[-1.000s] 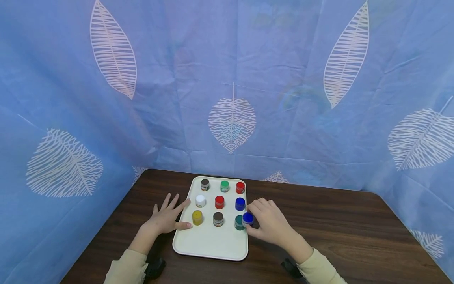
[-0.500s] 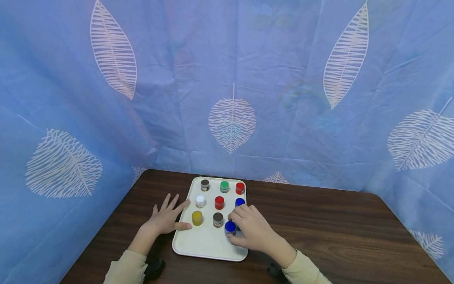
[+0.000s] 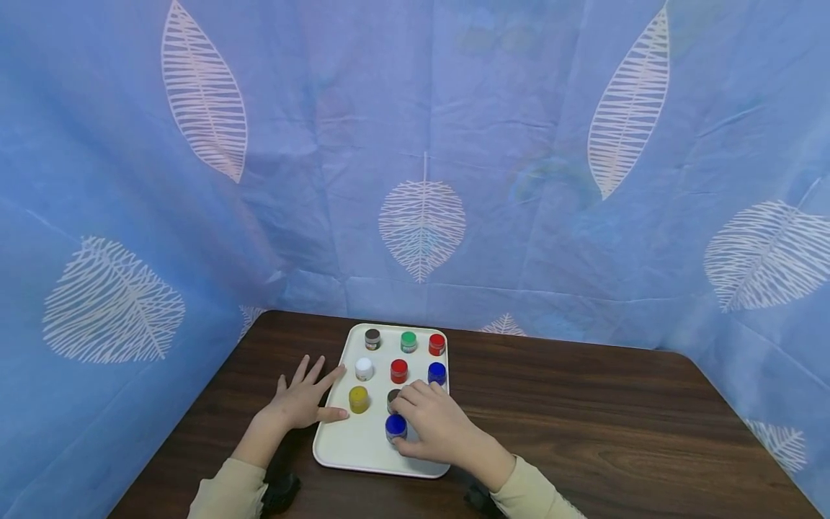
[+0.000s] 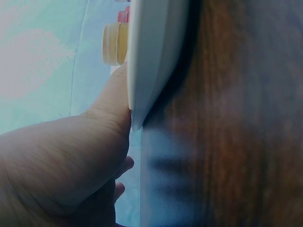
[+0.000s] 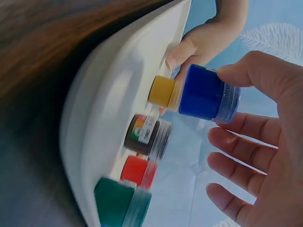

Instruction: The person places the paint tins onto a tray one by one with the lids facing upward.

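A person's right hand (image 3: 437, 431) holds a small round paint jar with a dark blue lid (image 3: 395, 427), thumb and fingers curled round it. In the right wrist view the blue-lidded jar (image 5: 206, 94) is pinched between thumb and forefinger and hangs clear of the tray floor, over the near part of a cream-white rectangular plastic tray (image 3: 363, 454) that lies on a dark brown wood-grain table (image 3: 616, 418).

The left hand (image 3: 301, 400) lies flat with its fingers spread and straight, holding nothing; the fingertips reach the tray's left rim and the thumb rests against its edge. The left wrist view shows the thumb pressed to that white rim (image 4: 151, 56).

On the tray stand more small jars in rows: at the back a brown-lidded jar (image 3: 372, 337), a green-lidded jar (image 3: 408, 340) and a red-lidded jar (image 3: 437, 343); in the middle a white-lidded jar (image 3: 364, 367), a second red-lidded jar (image 3: 398, 370) and a second blue-lidded jar (image 3: 436, 372); nearer, a yellow-lidded jar (image 3: 358, 398) and a dark brown-lidded jar (image 3: 393, 396) partly behind the right fingers. The right wrist view also shows a dark teal-lidded jar (image 5: 113, 201). The dark brown jar (image 5: 144, 135) carries a coloured label, its writing too blurred to read.

A blue cloth printed with white leaves (image 3: 421, 220) hangs behind the table
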Demonstrator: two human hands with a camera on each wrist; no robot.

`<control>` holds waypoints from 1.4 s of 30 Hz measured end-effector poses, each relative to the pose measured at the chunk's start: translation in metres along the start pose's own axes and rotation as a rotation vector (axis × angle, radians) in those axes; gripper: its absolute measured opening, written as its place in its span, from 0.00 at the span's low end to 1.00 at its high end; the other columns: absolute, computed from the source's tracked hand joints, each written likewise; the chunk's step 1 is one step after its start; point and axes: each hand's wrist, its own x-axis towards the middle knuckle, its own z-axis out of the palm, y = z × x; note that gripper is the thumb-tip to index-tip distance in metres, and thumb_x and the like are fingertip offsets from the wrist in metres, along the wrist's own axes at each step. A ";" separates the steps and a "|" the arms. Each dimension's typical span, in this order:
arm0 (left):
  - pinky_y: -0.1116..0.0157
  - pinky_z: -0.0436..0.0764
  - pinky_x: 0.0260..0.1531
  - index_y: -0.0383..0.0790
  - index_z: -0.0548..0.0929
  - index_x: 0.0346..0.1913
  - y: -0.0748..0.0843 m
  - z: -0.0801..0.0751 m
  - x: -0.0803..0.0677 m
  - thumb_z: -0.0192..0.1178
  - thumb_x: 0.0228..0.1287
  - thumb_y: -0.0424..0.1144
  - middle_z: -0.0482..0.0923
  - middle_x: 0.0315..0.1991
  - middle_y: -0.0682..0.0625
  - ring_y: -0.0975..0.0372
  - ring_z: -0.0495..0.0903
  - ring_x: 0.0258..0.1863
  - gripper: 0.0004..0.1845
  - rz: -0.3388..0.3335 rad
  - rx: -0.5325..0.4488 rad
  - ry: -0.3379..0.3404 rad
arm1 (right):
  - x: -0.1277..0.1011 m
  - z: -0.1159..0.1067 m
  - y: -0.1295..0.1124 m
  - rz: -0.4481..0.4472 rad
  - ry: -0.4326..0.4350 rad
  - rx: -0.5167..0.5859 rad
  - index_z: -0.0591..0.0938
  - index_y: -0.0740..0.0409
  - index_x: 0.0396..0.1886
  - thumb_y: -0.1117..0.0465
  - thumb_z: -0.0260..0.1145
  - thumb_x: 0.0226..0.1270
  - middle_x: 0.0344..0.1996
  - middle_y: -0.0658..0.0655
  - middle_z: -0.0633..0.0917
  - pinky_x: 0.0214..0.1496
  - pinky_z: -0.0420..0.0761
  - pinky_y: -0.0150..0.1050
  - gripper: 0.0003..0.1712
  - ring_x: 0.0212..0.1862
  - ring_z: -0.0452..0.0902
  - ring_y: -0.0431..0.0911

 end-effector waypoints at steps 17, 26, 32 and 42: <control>0.24 0.45 0.62 0.54 0.58 0.76 -0.001 0.000 -0.001 0.62 0.52 0.70 0.46 0.78 0.35 0.37 0.37 0.77 0.50 0.007 0.010 0.008 | 0.019 0.009 -0.012 -0.010 -0.125 -0.012 0.82 0.46 0.44 0.41 0.70 0.58 0.40 0.44 0.80 0.39 0.69 0.30 0.20 0.43 0.70 0.38; 0.24 0.47 0.61 0.53 0.59 0.76 0.001 -0.002 -0.004 0.62 0.53 0.69 0.47 0.77 0.34 0.35 0.38 0.76 0.50 0.011 0.015 0.012 | 0.021 0.013 -0.013 0.007 -0.157 -0.029 0.83 0.46 0.46 0.41 0.71 0.57 0.42 0.45 0.81 0.40 0.70 0.30 0.21 0.45 0.71 0.38; 0.24 0.46 0.62 0.53 0.58 0.76 0.002 -0.001 -0.003 0.62 0.53 0.69 0.46 0.77 0.34 0.36 0.37 0.77 0.50 0.004 0.008 0.003 | 0.020 0.013 -0.013 0.024 -0.181 -0.023 0.83 0.46 0.46 0.42 0.72 0.56 0.43 0.45 0.81 0.39 0.70 0.30 0.22 0.47 0.71 0.39; 0.24 0.46 0.61 0.52 0.59 0.76 0.003 -0.002 -0.004 0.62 0.52 0.69 0.48 0.77 0.33 0.35 0.39 0.76 0.50 0.002 0.007 0.017 | 0.010 0.008 -0.007 0.071 -0.209 0.026 0.82 0.45 0.50 0.43 0.71 0.58 0.46 0.45 0.80 0.47 0.73 0.35 0.22 0.49 0.71 0.40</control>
